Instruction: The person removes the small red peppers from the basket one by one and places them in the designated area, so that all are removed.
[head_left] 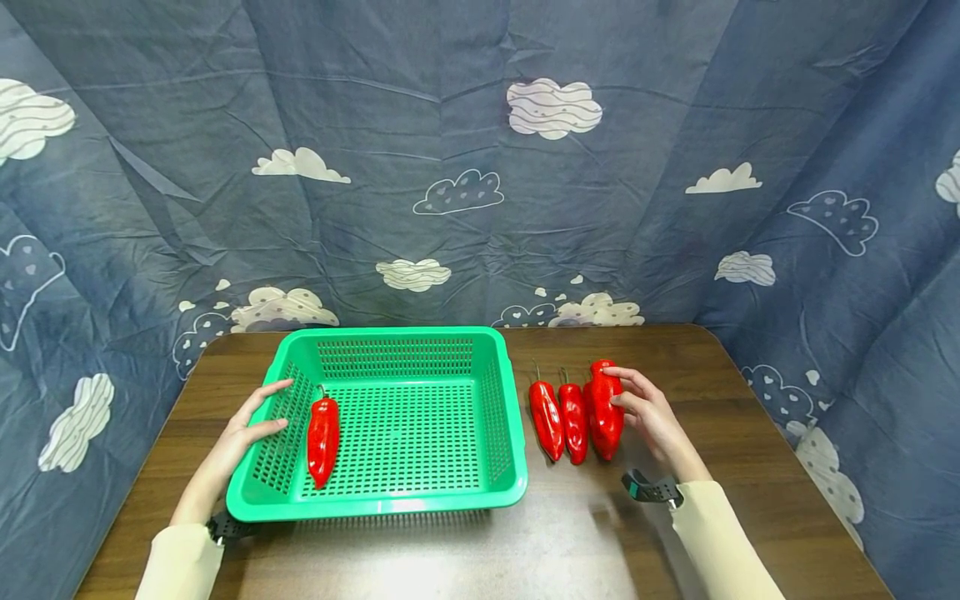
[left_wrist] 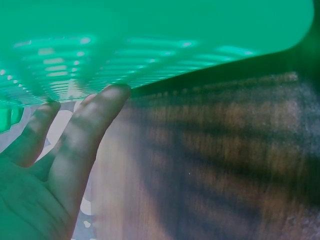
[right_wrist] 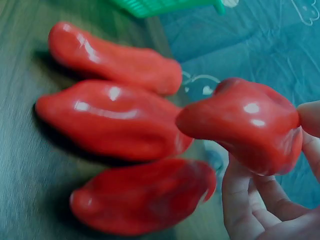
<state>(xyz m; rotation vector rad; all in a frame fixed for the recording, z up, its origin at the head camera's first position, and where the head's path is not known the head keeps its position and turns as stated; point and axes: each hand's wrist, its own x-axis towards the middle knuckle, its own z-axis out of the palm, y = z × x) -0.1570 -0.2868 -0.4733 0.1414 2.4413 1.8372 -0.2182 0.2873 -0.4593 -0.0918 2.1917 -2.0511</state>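
Note:
My right hand (head_left: 654, 417) pinches a red pepper (right_wrist: 250, 125) between thumb and fingers, above the table at the right. Below it in the right wrist view lie three more glossy red peppers (right_wrist: 117, 120) side by side. The held one overlaps the rightmost of them in the head view. My left hand (head_left: 231, 442) is at the left side of a green perforated basket (head_left: 375, 504), fingers fairly straight and reaching over its rim in the head view. Inside the basket, toward the left, lies one long red pepper (head_left: 323, 442) with its stem pointing away.
The brown wooden table (head_left: 585, 550) has rounded back corners. Behind it hangs a blue-grey curtain (head_left: 465, 100) with white cloud prints, which also runs along both sides. The basket takes up the left half of the table.

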